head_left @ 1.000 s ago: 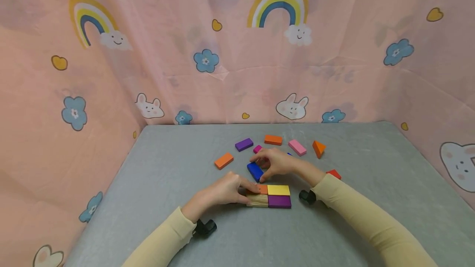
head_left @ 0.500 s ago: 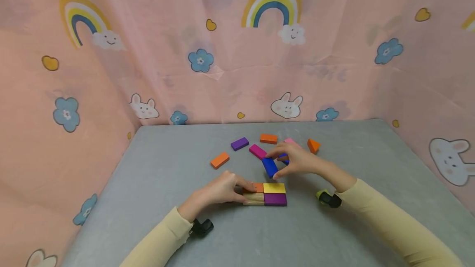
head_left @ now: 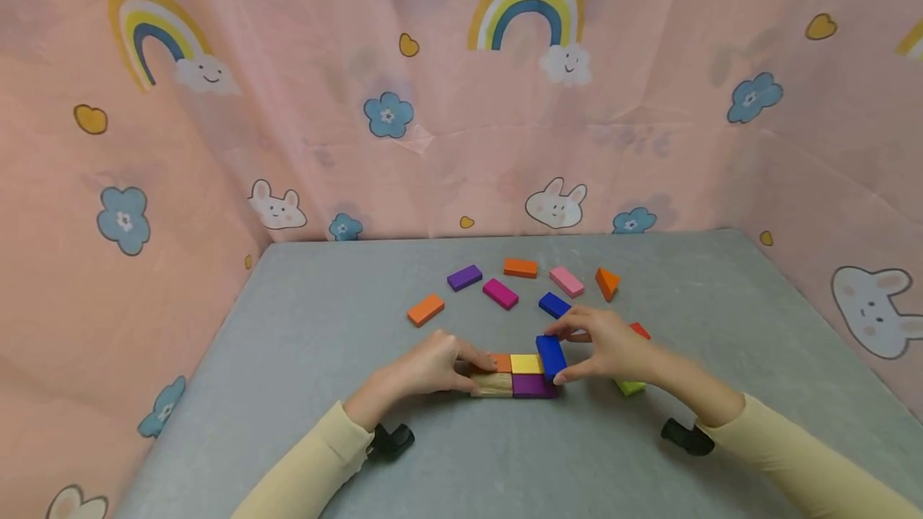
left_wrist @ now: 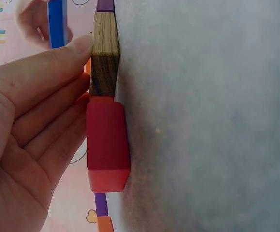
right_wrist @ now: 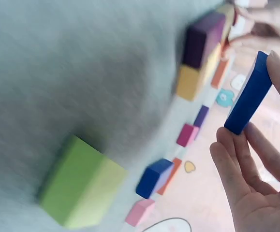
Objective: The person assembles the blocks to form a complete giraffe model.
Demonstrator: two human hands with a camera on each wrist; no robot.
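Four blocks lie together: a wood-grained block point(head_left: 493, 385), an orange one point(head_left: 502, 363), a yellow one point(head_left: 525, 364) and a purple one point(head_left: 530, 385). My left hand point(head_left: 433, 367) rests its fingertips on the orange block, its thumb touching the wood-grained block. My right hand point(head_left: 613, 347) pinches a blue rectangular block point(head_left: 551, 357) by its two ends, thumb at the near end. From the head, that blue block overlaps the right end of the group; in the right wrist view it is tilted and apart from it.
Behind lie loose blocks: orange point(head_left: 426, 310), violet point(head_left: 465, 277), magenta point(head_left: 501, 294), another orange point(head_left: 521, 267), blue point(head_left: 554, 305), pink point(head_left: 566, 281) and an orange triangle point(head_left: 608, 283). A green block point(right_wrist: 77, 188) sits by the right forearm; a red block point(left_wrist: 108, 145) lies near the left hand.
My right hand has carried the blue block rightward and nearer, from behind the group to above its right end. My left hand has kept its place on the blocks.
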